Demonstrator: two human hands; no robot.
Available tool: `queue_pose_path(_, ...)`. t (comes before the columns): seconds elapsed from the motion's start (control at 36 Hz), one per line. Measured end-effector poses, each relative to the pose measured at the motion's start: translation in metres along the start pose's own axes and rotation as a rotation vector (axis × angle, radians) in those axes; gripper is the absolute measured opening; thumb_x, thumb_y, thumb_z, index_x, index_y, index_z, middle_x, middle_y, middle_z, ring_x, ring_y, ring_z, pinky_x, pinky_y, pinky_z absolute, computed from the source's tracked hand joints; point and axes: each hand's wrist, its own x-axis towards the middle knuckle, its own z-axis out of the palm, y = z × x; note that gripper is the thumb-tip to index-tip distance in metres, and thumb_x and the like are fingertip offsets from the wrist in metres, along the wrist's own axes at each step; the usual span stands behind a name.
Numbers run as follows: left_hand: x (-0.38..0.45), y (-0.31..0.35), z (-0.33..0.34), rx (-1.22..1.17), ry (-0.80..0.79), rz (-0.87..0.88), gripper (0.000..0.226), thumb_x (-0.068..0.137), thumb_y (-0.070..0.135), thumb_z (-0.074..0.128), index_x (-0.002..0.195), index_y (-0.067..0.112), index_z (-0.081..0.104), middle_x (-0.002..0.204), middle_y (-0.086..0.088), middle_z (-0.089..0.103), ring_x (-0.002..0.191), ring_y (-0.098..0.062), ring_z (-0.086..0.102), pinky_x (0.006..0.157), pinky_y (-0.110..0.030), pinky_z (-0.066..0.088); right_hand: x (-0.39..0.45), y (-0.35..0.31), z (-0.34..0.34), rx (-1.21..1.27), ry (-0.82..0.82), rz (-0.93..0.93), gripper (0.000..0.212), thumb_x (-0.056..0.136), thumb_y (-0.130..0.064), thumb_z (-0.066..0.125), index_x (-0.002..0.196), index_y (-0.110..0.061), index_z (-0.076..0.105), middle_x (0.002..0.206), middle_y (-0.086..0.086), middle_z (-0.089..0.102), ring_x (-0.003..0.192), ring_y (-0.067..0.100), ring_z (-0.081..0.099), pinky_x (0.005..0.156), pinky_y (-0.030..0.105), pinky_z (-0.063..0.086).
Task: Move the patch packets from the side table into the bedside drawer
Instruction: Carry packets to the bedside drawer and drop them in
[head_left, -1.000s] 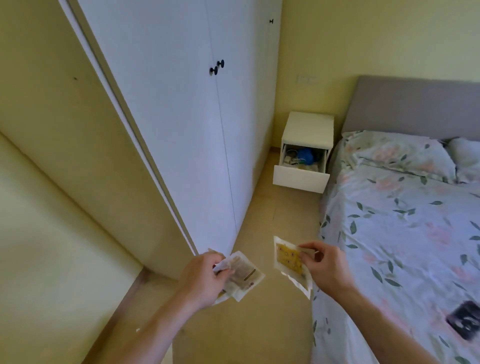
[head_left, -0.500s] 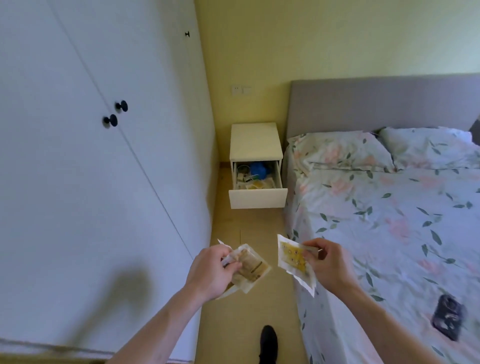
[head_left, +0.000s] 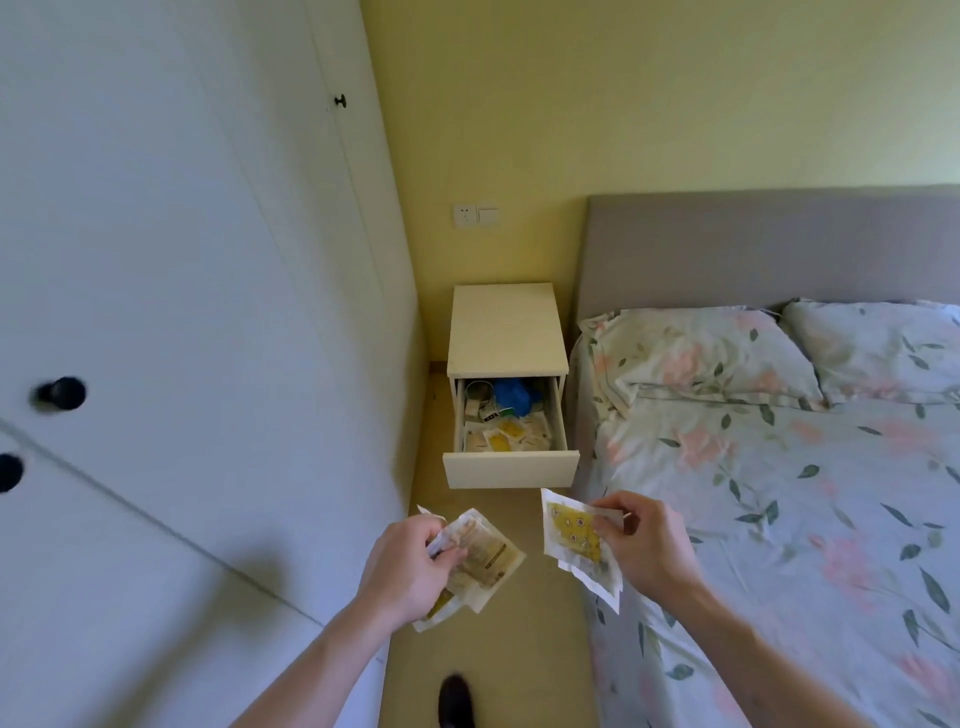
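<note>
Each grip was closed on patch packets — the left hand (head_left: 410, 564) clutched a crumpled bunch (head_left: 480, 553), the right hand (head_left: 641, 545) pinched a yellow-printed packet (head_left: 574, 535). The open drawer (head_left: 511, 467) lay straight ahead — the right hand looked slightly nearer.

A single head-worn wide-angle view looks forward and down the aisle between wardrobe (head_left: 182, 312) and bed (head_left: 779, 493) (hands close below), the open drawer (head_left: 511, 467) just ahead.
</note>
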Motion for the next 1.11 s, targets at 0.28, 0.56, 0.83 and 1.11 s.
queue_pose_path(0.28, 0.164, -0.001, -0.010, -0.019, -0.061, 0.027, 0.026, 0.090, 0.043, 0.070, 0.069, 0.029, 0.062, 0.072, 0.012, 0.064, 0.069, -0.009, 0.060, 0.057, -0.024, 0.050, 0.137, -0.007, 0.021, -0.017, 0.031, 0.090, 0.013, 0.087, -0.014, 0.074, 0.092, -0.026, 0.075, 0.076, -0.010, 0.068, 0.063, 0.002, 0.058, 0.053, 0.006, 0.043)
queue_pose_path(0.56, 0.295, 0.003, -0.022, 0.054, -0.169, 0.008, 0.027, 0.091, 0.046, 0.068, 0.072, 0.027, 0.063, 0.073, 0.009, 0.064, 0.067, -0.009, 0.061, 0.055, -0.027, 0.049, 0.257, -0.001, 0.050, 0.021, 0.043, 0.244, 0.013, 0.086, -0.016, 0.071, 0.090, -0.029, 0.075, 0.087, -0.006, 0.071, 0.076, 0.009, 0.063, 0.059, 0.017, 0.042)
queue_pose_path(0.83, 0.391, 0.015, -0.015, 0.105, -0.193, -0.064, 0.036, 0.091, 0.042, 0.068, 0.065, 0.029, 0.047, 0.068, 0.011, 0.052, 0.060, -0.007, 0.048, 0.053, -0.020, 0.031, 0.383, 0.002, 0.079, 0.000, -0.054, 0.341, 0.020, 0.088, -0.017, 0.064, 0.086, -0.035, 0.072, 0.086, -0.015, 0.068, 0.086, 0.008, 0.059, 0.071, 0.023, 0.049)
queue_pose_path(1.11, 0.468, 0.024, 0.003, 0.130, -0.197, -0.200, 0.025, 0.092, 0.045, 0.066, 0.076, 0.027, 0.061, 0.077, 0.010, 0.063, 0.068, -0.005, 0.060, 0.056, -0.021, 0.047, 0.492, -0.002, 0.114, 0.018, -0.211, 0.347, 0.017, 0.090, -0.013, 0.060, 0.094, -0.024, 0.071, 0.089, -0.006, 0.067, 0.078, 0.005, 0.060, 0.059, 0.018, 0.048)
